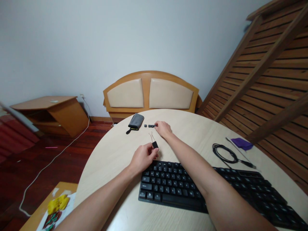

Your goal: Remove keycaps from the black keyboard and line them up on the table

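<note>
The keyboard (174, 183) lies under my right forearm (199, 170), my left grip (143, 156) pinches the puller (155, 145), and my right grip (164, 129), touching or pinching, I can't tell, should work lightly at the end of the keycaps (149, 126) beyond.

"Any txt legible on the black rectangular plastic kybd (168, 183)?"

"White legends on its keys, but too sm. & blurry to read. One square black bottom-row key (149, 195), nr the left end, shows a pale Windows-type sign."

"& the tiny square black plastic keycaps (149, 126) in a row?"

"Any marks there = too sm. to make out. No other txt readable."
</note>
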`<state>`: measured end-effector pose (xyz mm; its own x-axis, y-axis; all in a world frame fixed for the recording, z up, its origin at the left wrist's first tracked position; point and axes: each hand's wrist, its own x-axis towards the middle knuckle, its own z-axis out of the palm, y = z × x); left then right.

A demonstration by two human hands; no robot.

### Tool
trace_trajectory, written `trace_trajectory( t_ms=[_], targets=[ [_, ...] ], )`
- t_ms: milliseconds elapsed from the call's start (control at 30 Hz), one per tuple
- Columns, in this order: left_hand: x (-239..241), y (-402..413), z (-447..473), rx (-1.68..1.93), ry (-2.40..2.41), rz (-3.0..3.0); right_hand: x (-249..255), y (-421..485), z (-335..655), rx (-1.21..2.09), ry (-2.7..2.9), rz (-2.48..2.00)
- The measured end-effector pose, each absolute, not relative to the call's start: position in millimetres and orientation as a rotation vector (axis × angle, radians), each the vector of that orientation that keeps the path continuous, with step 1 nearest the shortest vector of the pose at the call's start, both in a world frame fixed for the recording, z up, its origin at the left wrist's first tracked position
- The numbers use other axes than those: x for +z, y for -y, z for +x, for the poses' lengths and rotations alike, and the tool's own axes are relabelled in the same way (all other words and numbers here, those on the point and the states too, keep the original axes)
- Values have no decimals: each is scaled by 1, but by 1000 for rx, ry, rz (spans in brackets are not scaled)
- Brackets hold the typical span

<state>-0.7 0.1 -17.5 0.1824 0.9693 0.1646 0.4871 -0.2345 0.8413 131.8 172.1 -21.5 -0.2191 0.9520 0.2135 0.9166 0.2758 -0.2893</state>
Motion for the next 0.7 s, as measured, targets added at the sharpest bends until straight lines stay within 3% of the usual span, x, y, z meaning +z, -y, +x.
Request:
trace_trajectory(
  t_ms=[700],
  targets=[
    [-17,0,-1,956,-1372,1842,-23,-172,132,165,2210,-1705]
  ],
)
